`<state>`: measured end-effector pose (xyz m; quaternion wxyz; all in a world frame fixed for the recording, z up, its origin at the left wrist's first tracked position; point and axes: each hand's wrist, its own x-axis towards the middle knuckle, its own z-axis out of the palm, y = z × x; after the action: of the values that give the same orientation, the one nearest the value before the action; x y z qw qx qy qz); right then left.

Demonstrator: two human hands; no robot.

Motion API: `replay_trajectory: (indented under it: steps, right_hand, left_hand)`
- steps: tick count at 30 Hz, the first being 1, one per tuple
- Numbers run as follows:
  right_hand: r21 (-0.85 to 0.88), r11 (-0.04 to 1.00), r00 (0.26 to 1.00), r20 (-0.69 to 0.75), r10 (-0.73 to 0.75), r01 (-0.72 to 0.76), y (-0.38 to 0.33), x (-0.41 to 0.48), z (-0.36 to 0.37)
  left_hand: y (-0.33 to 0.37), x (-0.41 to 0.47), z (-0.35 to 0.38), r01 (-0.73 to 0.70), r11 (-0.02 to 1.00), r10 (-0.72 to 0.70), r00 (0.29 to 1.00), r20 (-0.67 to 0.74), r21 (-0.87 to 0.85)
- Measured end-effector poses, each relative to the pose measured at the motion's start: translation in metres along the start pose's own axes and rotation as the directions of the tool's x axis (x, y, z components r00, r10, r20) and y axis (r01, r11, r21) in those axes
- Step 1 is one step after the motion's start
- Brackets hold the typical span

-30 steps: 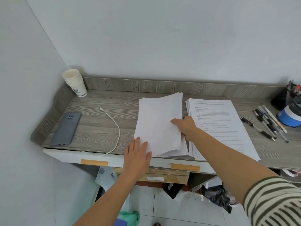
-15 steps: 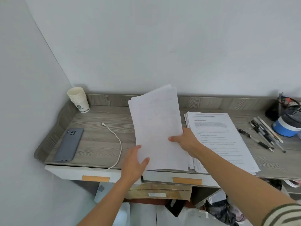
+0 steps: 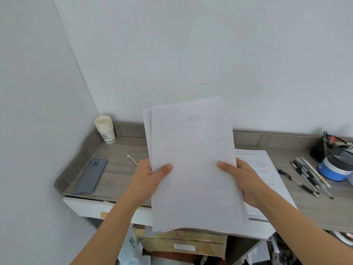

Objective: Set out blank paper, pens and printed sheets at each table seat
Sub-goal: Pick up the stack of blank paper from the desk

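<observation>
While held up off the desk, seen left to right:

Paper cups: stacked, upright, in the back left corner of the desk.
Phone: grey, lying face down near the desk's left rim.
Cable: white, one end showing just left of the left hand; rest hidden.
Left hand: closed on the left edge of the blank paper, thumb on the front face, fingers behind.
Blank paper: a loose stack, raised nearly upright between both hands, above the desk's front edge; faint marks on the top sheet, possibly print showing through.
Right hand: gripping the stack's right edge, thumb on front.
Printed sheets: flat on the desk, partly hidden behind the raised stack and right hand.
Pens: several lying loose on the desk, right of the printed sheets.
Blue tub: at the far right, just beside the pens.
</observation>
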<state>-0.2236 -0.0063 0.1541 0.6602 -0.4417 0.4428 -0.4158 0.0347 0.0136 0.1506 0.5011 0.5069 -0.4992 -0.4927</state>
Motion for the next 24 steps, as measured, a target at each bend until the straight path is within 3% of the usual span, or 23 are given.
replay_trajectory:
  steps: [4,8,11,18,24]
  right_hand:
    - [-0.066,0.998,0.999,0.035,0.001,0.001,0.013,-0.013,-0.005]
    - [-0.194,0.977,0.995,-0.006,-0.096,0.093,0.021,-0.004,-0.013]
    - [-0.215,0.967,0.989,-0.023,-0.145,0.136,0.021,0.013,-0.021]
    - [-0.333,0.94,0.993,0.108,-0.035,0.07,0.028,0.049,-0.05]
    - [-0.383,0.916,0.978,0.203,-0.04,0.117,0.033,0.056,-0.058]
  left_hand:
    - [-0.003,-0.044,0.019,-0.015,0.992,0.035,0.986,-0.16,0.121]
    - [-0.009,-0.058,0.037,-0.056,0.978,0.109,0.959,-0.261,0.203]
    - [-0.01,-0.05,0.05,-0.075,0.982,0.127,0.94,-0.317,0.172]
    - [-0.042,-0.024,0.073,0.123,0.98,-0.047,0.905,-0.423,0.154]
    - [-0.043,-0.03,0.094,0.173,0.973,-0.071,0.852,-0.518,0.151]
